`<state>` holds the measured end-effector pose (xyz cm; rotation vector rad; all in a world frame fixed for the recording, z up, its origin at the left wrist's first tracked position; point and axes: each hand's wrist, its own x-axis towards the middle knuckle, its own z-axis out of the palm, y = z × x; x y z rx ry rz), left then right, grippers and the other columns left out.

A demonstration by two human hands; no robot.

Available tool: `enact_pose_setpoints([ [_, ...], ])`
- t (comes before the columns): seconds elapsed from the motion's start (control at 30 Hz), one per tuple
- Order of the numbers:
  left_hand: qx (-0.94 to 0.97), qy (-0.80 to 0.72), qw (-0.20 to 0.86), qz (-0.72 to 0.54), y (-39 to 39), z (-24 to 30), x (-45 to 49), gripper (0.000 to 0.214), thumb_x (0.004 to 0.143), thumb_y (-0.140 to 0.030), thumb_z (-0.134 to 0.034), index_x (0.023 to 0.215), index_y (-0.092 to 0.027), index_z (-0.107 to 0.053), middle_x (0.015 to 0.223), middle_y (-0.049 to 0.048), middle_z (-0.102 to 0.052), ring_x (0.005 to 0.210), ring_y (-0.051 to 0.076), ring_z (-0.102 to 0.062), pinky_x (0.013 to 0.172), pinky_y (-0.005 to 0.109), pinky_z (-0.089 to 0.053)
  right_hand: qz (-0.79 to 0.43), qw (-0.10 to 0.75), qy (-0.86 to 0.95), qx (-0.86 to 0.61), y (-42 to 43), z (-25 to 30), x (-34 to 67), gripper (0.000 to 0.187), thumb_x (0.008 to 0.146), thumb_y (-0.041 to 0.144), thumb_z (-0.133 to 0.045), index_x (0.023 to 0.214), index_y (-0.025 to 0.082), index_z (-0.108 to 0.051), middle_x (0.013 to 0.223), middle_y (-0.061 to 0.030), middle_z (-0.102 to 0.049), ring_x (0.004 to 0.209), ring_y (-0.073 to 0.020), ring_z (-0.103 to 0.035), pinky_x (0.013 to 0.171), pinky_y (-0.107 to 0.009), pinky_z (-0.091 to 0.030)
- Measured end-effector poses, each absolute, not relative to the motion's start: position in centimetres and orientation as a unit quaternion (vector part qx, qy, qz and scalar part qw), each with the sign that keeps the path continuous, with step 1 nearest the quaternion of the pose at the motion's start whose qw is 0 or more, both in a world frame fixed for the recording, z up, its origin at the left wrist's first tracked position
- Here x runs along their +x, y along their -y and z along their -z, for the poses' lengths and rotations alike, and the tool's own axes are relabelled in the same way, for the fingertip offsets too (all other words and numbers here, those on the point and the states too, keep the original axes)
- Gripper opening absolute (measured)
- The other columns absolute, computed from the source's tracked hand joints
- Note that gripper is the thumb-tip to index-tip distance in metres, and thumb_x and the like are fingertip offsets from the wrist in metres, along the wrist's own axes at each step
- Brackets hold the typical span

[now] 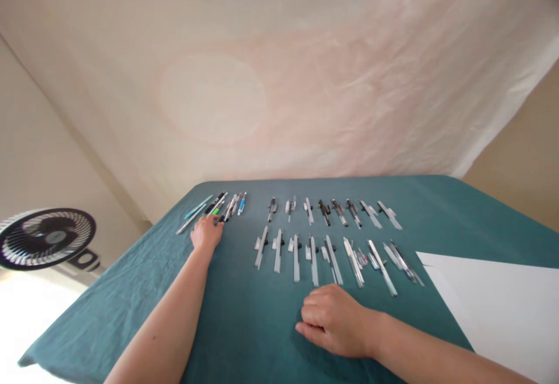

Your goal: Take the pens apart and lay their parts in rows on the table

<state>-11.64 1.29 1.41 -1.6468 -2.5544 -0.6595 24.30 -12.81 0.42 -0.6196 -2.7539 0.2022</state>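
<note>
Pens (231,206) were bunched at the far left of the green cloth (244,314), at the fingertips of the left hand (207,233); whether one was gripped could not be told. Well apart, the right hand (332,321) was curled in a loose fist, just in front of the near row of pens (314,262). Single pens were judged best pinched at mid-length and raised clear, so neighbours were not rolled. The right palm was hidden, small pieces (325,254) were unidentifiable, and the white sheet (506,308) was cut off.
</note>
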Motion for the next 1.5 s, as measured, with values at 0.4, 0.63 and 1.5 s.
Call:
enact_pose_setpoints([
  [0.4,-0.469,0.852,0.024,0.231,-1.8,-1.3,-11.9,0.028,0.078,-0.025,-0.043,0.094,-0.007,-0.058,0.099,0.0237,-0.059,0.095,0.033,-0.054,0.074,0.042,-0.042,-0.075,0.155,0.960,-0.221,12.7,-0.6,24.3,0.033,0.089,0.035,-0.039,0.062,0.018,-0.047,0.062,0.0023,-0.056,0.060,-0.0090,-0.047,0.055,-0.026,-0.022],
  [0.63,-0.527,0.784,0.022,0.326,-1.5,-3.6,-9.1,0.037,0.089,-0.033,-0.025,0.102,-0.012,-0.053,0.087,0.0096,-0.062,0.078,0.019,-0.057,0.067,0.027,-0.043,-0.073,0.170,0.960,-0.209,12.6,-0.4,24.4,0.034,0.088,0.036,-0.041,0.061,0.018,-0.049,0.060,0.0022,-0.054,0.058,-0.0092,-0.047,0.055,-0.026,-0.027],
  [1.5,-0.837,0.402,-0.192,0.319,10.3,-3.9,8.2,0.009,0.088,-0.027,-0.043,0.094,-0.021,-0.048,0.081,0.0018,-0.060,0.071,0.012,-0.058,0.065,0.022,-0.042,-0.073,0.309,0.883,-0.346,10.5,-2.6,26.3,0.016,0.090,0.016,-0.036,0.099,0.016,-0.049,0.085,-0.0063,-0.054,0.080,-0.0171,-0.052,0.071,-0.030,-0.045],
])
